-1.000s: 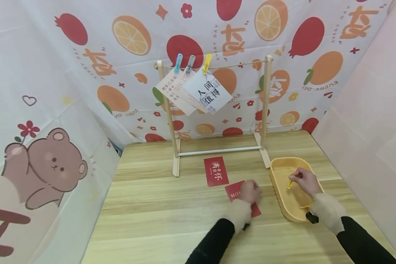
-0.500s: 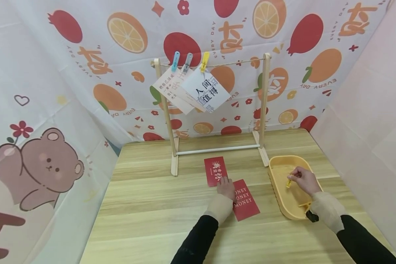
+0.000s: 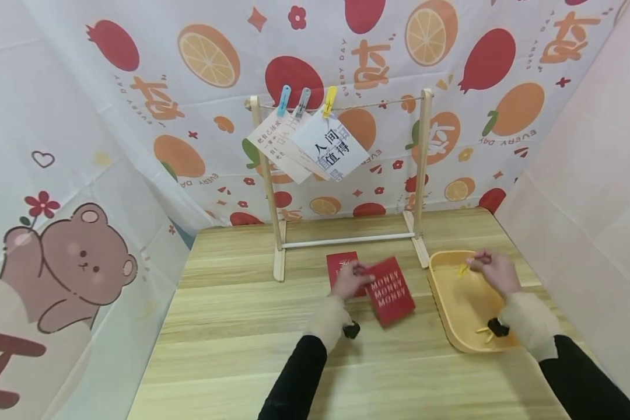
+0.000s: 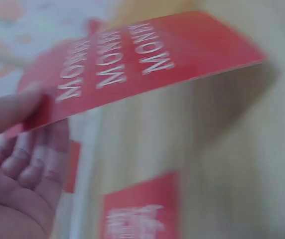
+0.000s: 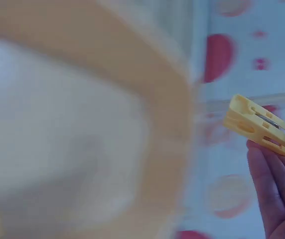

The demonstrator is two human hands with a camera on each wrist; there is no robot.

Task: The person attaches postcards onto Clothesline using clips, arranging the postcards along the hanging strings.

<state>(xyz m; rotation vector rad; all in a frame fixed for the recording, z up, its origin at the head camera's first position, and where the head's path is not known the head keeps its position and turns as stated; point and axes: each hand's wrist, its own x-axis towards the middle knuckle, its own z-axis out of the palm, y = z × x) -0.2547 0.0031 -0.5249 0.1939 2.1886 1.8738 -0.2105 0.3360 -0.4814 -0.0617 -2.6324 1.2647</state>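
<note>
My left hand [image 3: 349, 280] pinches a red card [image 3: 391, 291] printed "MONEY" by its corner, thumb on top and fingers beneath. In the left wrist view this card [image 4: 142, 62] is raised off the wooden table, casting a shadow. A second red card [image 3: 341, 265] lies on the table, partly covered by that hand. Over the far part of a yellow tray [image 3: 443, 315], my right hand [image 3: 496, 273] pinches a yellow clothespin [image 5: 259, 127] between thumb and fingers.
Behind the cards stands a wooden rack [image 3: 423, 169] with a rope across its top. Blue [image 3: 284, 100], grey [image 3: 303, 102] and yellow clothespins [image 3: 329, 101] clip several cards [image 3: 331, 146] onto the rope. Another yellow clothespin [image 3: 487, 333] lies in the tray. A patterned cloth [image 3: 467, 140] hangs behind.
My left hand has picked the "MONEY" card up from the table. The right hand has moved slightly away from me above the tray, still holding the clothespin.
</note>
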